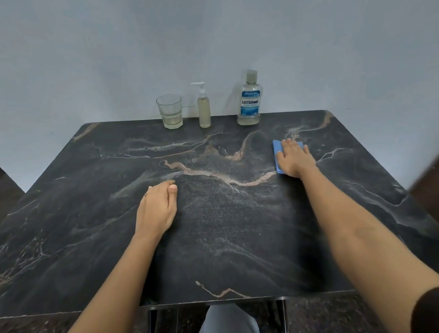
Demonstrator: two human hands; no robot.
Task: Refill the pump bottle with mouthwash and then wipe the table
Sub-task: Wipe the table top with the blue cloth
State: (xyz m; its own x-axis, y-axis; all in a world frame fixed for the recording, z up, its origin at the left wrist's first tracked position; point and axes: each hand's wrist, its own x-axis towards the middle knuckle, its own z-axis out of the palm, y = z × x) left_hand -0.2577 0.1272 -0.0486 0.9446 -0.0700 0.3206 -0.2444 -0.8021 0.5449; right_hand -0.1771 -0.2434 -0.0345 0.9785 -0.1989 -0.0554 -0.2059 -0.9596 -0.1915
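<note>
A small pump bottle [203, 110] with pale liquid and a white pump stands at the back edge of the dark marble table [220, 234]. To its right stands a capped mouthwash bottle [250, 102] with a blue label. My right hand [294, 159] lies flat, fingers straight, pressing a blue cloth [277, 151] onto the table's right side. My left hand [158, 204] rests on the table near the middle, fingers loosely curled, holding nothing.
A clear glass [170, 111] with a little pale liquid stands left of the pump bottle. A pale wall runs right behind the table. Dark floor shows on both sides, and my knee [228, 329] sits under the front edge.
</note>
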